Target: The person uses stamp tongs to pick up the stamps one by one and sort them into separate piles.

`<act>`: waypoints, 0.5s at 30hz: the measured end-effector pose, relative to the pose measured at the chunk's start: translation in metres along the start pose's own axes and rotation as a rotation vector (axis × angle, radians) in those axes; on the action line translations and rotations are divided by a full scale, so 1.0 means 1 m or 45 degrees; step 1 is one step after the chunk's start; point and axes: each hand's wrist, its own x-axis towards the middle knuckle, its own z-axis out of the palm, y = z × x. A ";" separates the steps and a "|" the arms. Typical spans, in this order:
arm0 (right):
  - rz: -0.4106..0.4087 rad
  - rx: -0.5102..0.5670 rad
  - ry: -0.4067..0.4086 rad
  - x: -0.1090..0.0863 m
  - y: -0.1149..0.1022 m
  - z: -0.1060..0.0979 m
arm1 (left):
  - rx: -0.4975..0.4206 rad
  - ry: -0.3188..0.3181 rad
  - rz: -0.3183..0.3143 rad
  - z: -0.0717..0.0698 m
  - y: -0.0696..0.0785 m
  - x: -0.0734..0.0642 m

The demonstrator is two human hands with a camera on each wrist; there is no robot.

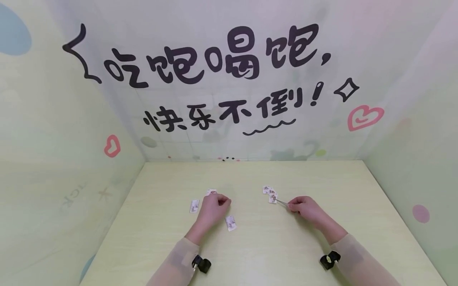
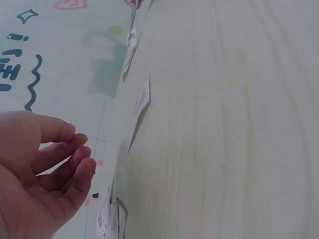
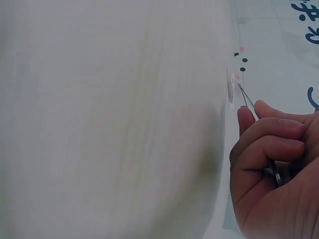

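Note:
My right hand (image 1: 308,209) pinches a pair of slim metal tweezers (image 1: 282,202) between thumb and fingers. The tweezer tips meet a small printed paper piece (image 1: 273,198), which overlaps another piece (image 1: 266,190) behind it. Whether the tips grip the paper is too small to tell. In the right wrist view the tweezers (image 3: 243,94) run forward from the fingertips. My left hand (image 1: 213,209) hovers over the left part of the table, fingers loosely curled, nothing between them. Around it lie paper pieces: one to its left (image 1: 194,206), one behind (image 1: 211,191), partly hidden, and one at its right (image 1: 231,223).
The pale wood-grain table (image 1: 250,254) is enclosed by a printed back wall (image 1: 229,143) and side walls. In the left wrist view, several paper pieces (image 2: 113,219) lie close together below the left hand, and a curled piece (image 2: 140,112) lies farther off.

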 end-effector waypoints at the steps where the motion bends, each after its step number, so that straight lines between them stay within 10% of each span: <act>1: 0.001 -0.003 -0.004 0.000 0.000 0.000 | 0.001 0.003 0.000 0.000 0.000 0.000; 15: 0.044 0.004 -0.030 -0.008 0.001 -0.004 | -0.023 0.003 0.006 0.000 -0.001 -0.002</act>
